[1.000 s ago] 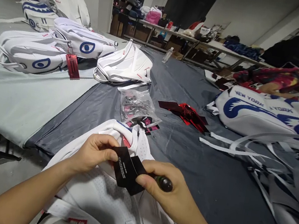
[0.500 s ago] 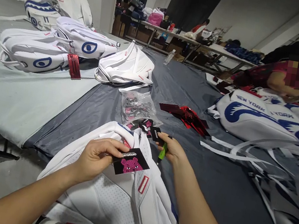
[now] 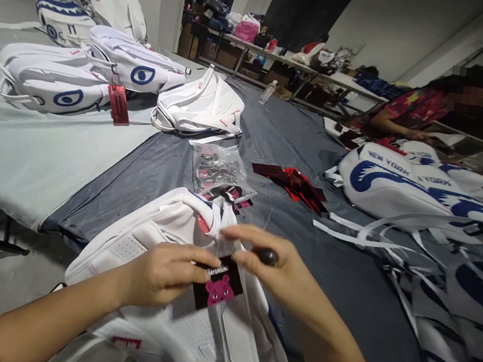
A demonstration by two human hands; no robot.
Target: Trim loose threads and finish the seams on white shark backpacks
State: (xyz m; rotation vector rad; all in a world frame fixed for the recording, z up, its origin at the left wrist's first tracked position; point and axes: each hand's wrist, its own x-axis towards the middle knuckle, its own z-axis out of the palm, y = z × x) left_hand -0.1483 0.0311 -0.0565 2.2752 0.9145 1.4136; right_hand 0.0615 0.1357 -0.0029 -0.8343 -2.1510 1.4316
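Observation:
My left hand [image 3: 163,272] pinches a black hang tag [image 3: 222,291] with a pink bear face on it. It hovers just over the white backpack [image 3: 192,344] in front of me. My right hand [image 3: 271,265] is at the tag's upper edge, by the top of a shoulder strap, with thumb and forefinger close together. From its curled fingers sticks the dark rounded end of a pen-like tool [image 3: 268,257]; the rest is hidden in the palm. A clear plastic bag [image 3: 218,168] of more tags lies just beyond the backpack, with loose tags at its mouth.
Red foil strips [image 3: 293,186] lie on the dark table cover [image 3: 285,139]. Finished-looking white backpacks [image 3: 56,78] stand at left, others [image 3: 401,182] with long straps at right. A water bottle [image 3: 268,92] stands farther back. Other people [image 3: 412,113] work at right and far left.
My right hand has come back toward me and left, to the tag in my left hand. The tag has moved slightly right and down. The tool's green part is now hidden.

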